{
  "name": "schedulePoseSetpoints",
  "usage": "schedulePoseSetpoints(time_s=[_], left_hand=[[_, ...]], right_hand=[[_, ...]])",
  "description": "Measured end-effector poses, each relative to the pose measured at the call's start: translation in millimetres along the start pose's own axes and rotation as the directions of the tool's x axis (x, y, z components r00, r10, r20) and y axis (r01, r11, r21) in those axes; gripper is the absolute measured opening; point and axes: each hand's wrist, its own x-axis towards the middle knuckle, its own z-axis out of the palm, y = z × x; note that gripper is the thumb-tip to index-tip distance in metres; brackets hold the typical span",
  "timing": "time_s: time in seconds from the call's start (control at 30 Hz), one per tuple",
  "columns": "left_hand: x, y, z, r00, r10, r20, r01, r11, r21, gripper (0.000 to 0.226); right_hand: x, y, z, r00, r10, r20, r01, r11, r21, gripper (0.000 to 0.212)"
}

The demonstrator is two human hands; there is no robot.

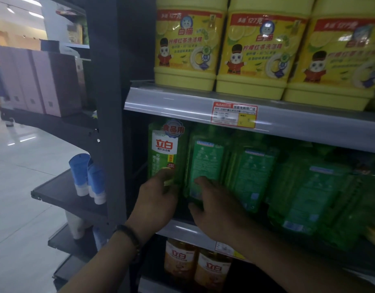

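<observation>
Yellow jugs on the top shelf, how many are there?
3 in a row: left jug, middle jug, and right jug at the frame edge. Others may hide behind them.

jugs (250, 51) on shelf (182, 102), bottles (252, 172) below

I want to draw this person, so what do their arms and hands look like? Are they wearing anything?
Both forearms are bare, with no sleeves in view. The left hand and the right hand wear no gloves, and I see no rings. The only thing worn is a dark beaded bracelet around the left wrist. The right wrist has nothing on it.
</observation>
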Motion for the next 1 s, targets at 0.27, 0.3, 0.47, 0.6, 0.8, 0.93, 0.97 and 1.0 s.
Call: schedulePoseSetpoints(time_s=[0.27,0.3,0.47,0.6,0.8,0.93,0.97,1.0], left_hand=[[11.8,22.8,37.4,0.997,-0.007,0.074,0.019,0.986,-0.168,0.05],[14.4,23.3,39.5,0.997,-0.013,0.07,0.026,0.981,-0.192,0.053],[24.4,25.7,46.2,0.997,0.005,0.076,0.018,0.952,-0.305,0.055],[21.1,26.9,46.5,0.997,0.027,0.074,0.001,0.935,-0.354,0.058],[7.3,0.8,42.8,0.997,0.065,0.042,-0.056,0.98,-0.19,0.077],[-27.4,10.7,41.4,0.994,0.056,-0.091,-0.07,0.985,-0.159,0.07],[-34.2,14.3,40.4,0.991,0.069,-0.113,-0.086,0.985,-0.151,0.063],[-38.4,15.6,38.7,0.988,0.083,-0.128,-0.101,0.985,-0.14,0.056]], right_hand=[[-19.8,29.1,-12.7,0.949,0.314,0.005,-0.306,0.922,0.235,0.098],[-17.7,30.2,-12.9,0.946,0.323,0.004,-0.313,0.914,0.259,0.099],[-4.5,27.7,-7.9,0.915,0.381,0.134,-0.386,0.727,0.568,0.113],[-4.8,21.5,-17.7,0.906,0.358,0.224,-0.401,0.566,0.72,0.119],[-9.0,21.0,-26.9,0.905,0.317,0.282,-0.42,0.577,0.7,0.123],[-7.7,24.8,-29.5,0.92,0.286,0.27,-0.393,0.649,0.652,0.124],[-7.6,25.7,-30.7,0.931,0.265,0.252,-0.366,0.686,0.629,0.123],[-7.0,26.0,-32.4,0.941,0.234,0.245,-0.337,0.721,0.606,0.121]])
